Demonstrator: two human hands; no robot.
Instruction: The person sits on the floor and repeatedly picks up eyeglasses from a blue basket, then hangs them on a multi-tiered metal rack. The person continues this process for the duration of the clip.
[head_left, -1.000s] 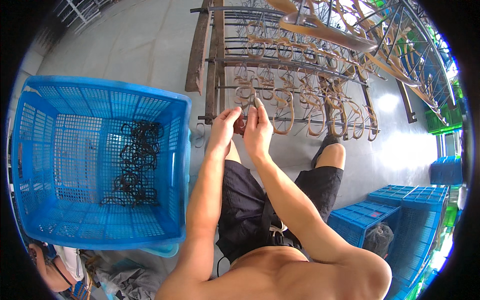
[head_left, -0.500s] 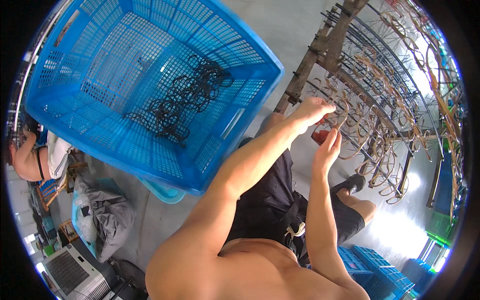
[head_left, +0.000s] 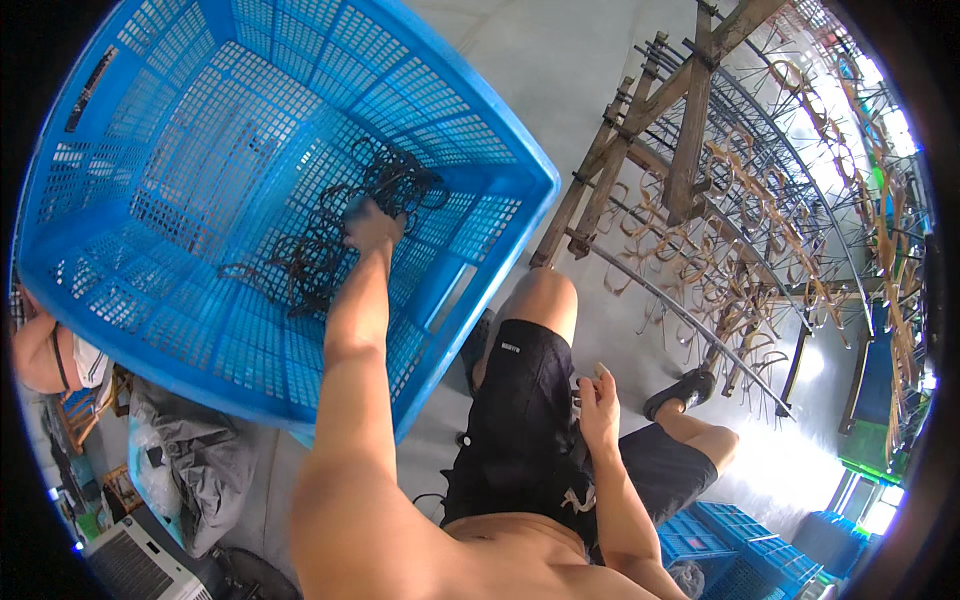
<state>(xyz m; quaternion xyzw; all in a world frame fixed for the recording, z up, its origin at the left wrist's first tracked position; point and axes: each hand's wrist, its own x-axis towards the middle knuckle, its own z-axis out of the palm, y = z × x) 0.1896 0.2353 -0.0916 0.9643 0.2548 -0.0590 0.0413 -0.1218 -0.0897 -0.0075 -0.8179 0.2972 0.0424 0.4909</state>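
Observation:
My left hand (head_left: 374,228) reaches down into a large blue plastic basket (head_left: 420,395), over a tangle of thin dark loops (head_left: 305,262) on its bottom. The fingertips are blurred against the loops, so a grip cannot be made out. My right hand (head_left: 598,402) is raised beside my thigh, outside the basket. Its fingers are curled close together, with one fingertip pointing up; whatever they hold, if anything, is too small to name.
To the right stands a brown rack (head_left: 690,150) with long bars, hung with many curved brown bands (head_left: 740,250). Blue crates (head_left: 740,540) stand at lower right. A grey cloth (head_left: 200,465) lies at lower left, near a boxy machine (head_left: 140,565). Another person's arm (head_left: 38,355) shows at far left.
Both hands were together by the rack, pinching a thin curved band. The left has moved left into the basket; the right has dropped toward my thigh. The band no longer shows in either hand.

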